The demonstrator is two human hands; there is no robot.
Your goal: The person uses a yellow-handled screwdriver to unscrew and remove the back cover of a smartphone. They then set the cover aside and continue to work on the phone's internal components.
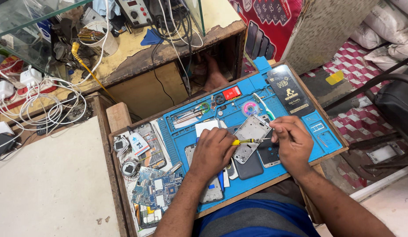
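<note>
The left hand (211, 151) grips a small yellow-handled screwdriver (250, 141), fingers curled shut around its handle. The screwdriver lies nearly level, its tip pointing right over a silver phone frame (251, 137) on the blue silicone repair mat (239, 103). The right hand (293, 141) pinches the tip end, fingers narrowed.

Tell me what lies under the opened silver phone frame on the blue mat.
Under the silver phone frame lie a dark phone back and another dark phone part, resting on the blue mat. How far they extend beneath it is covered by the frame and both hands.
</note>
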